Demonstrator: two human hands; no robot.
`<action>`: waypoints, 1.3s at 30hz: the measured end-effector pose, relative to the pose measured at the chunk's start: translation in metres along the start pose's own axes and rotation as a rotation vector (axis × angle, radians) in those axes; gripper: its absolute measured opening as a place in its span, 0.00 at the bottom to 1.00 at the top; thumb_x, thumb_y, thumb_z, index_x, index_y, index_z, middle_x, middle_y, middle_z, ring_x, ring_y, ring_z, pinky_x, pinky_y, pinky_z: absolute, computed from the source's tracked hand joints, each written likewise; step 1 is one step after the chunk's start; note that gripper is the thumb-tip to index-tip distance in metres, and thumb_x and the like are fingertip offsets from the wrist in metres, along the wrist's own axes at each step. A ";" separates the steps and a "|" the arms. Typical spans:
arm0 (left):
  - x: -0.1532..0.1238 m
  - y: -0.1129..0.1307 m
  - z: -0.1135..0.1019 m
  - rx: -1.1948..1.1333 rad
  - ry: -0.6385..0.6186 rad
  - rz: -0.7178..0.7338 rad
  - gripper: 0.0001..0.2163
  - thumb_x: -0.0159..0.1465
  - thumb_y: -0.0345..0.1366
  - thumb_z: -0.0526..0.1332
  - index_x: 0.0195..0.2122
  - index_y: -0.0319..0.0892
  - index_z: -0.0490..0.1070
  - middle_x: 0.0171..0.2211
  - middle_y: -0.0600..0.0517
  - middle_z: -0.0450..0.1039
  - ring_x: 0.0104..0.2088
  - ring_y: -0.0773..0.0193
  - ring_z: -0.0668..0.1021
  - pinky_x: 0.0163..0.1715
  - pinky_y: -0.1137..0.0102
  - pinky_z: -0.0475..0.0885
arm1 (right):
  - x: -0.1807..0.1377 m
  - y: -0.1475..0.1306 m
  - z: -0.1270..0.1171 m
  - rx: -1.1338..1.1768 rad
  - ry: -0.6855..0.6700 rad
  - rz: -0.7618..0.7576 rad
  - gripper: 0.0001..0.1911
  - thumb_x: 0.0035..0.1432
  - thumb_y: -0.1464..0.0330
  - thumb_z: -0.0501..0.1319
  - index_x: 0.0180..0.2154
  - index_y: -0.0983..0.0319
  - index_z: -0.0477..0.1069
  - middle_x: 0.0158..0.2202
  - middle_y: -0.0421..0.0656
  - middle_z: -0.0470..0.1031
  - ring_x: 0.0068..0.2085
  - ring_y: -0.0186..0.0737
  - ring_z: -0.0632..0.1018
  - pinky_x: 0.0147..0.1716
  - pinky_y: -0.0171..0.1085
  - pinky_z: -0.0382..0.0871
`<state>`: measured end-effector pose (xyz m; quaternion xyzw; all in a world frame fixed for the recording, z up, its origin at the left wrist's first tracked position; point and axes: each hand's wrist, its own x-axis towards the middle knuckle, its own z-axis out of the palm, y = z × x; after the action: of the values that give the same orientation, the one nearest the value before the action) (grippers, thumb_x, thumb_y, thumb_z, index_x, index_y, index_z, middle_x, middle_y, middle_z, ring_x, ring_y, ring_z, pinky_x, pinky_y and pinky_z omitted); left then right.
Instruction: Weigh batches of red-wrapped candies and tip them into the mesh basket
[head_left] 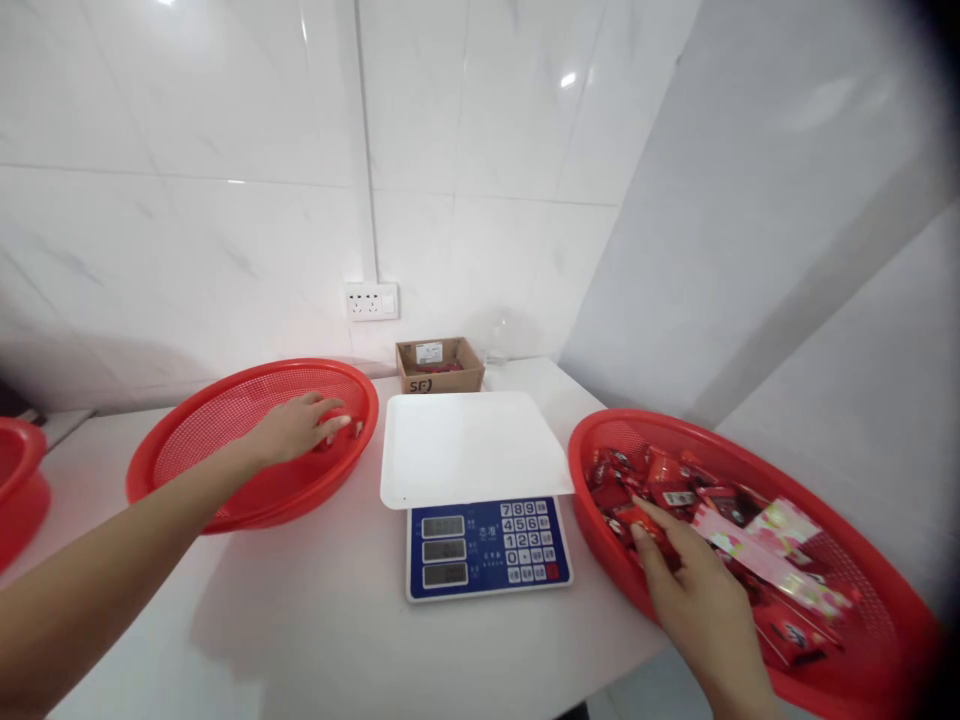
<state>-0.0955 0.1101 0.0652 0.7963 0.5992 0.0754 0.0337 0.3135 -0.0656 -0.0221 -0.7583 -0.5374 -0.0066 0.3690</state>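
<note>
My left hand (296, 428) reaches into the left red basket (187, 440), fingers closed round a small red packet (346, 430) near the basket's right wall. My right hand (694, 590) lies in the right red basket (862, 560), fingers stretched over a heap of red snack packets (660, 485); it grips nothing that I can see. Pink and white packets (772, 540) lie beside that hand. Between the baskets stands a scale (484, 545) with a blue keypad front and a bare white pan (469, 445).
A small open cardboard box (440, 366) sits against the tiled wall behind the scale, under a wall socket (371, 301). Another red basket (19, 480) shows at the far left edge. The white table (315, 620) ends close to me.
</note>
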 end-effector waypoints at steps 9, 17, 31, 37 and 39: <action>-0.034 0.038 0.035 -0.315 0.393 0.122 0.21 0.63 0.49 0.47 0.51 0.44 0.64 0.52 0.46 0.67 0.55 0.51 0.66 0.53 0.54 0.62 | 0.020 -0.050 0.018 0.156 -0.023 -0.097 0.18 0.56 0.64 0.53 0.47 0.63 0.68 0.48 0.50 0.72 0.49 0.46 0.73 0.50 0.45 0.65; -0.029 0.104 0.064 -0.537 0.386 0.326 0.20 0.63 0.49 0.48 0.53 0.45 0.62 0.55 0.47 0.65 0.59 0.53 0.62 0.55 0.56 0.60 | 0.070 -0.065 0.032 0.087 -0.211 -0.295 0.26 0.57 0.70 0.54 0.58 0.61 0.56 0.59 0.48 0.60 0.58 0.42 0.62 0.57 0.43 0.56; -0.014 0.101 0.069 -0.630 0.299 0.253 0.21 0.61 0.52 0.50 0.51 0.48 0.64 0.53 0.50 0.67 0.56 0.53 0.65 0.51 0.60 0.64 | 0.069 0.013 -0.034 -0.299 -1.139 -0.091 0.22 0.50 0.71 0.57 0.49 0.58 0.71 0.48 0.44 0.74 0.45 0.46 0.75 0.44 0.39 0.67; -0.011 0.098 0.076 -0.606 0.263 0.260 0.21 0.61 0.52 0.49 0.50 0.48 0.65 0.52 0.49 0.68 0.55 0.51 0.67 0.47 0.60 0.68 | 0.058 0.018 -0.040 -0.481 -1.092 -0.064 0.27 0.46 0.75 0.58 0.50 0.58 0.69 0.49 0.49 0.71 0.44 0.51 0.75 0.38 0.42 0.68; -0.011 0.097 0.079 -0.589 0.270 0.279 0.20 0.61 0.51 0.49 0.50 0.48 0.65 0.53 0.49 0.68 0.56 0.51 0.66 0.48 0.59 0.68 | 0.051 0.021 -0.027 -0.508 -0.949 -0.077 0.28 0.50 0.75 0.56 0.55 0.57 0.64 0.54 0.53 0.66 0.47 0.53 0.73 0.40 0.45 0.66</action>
<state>0.0063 0.0753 0.0005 0.8095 0.4363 0.3534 0.1718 0.3624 -0.0425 0.0067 -0.7231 -0.6540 0.1933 -0.1099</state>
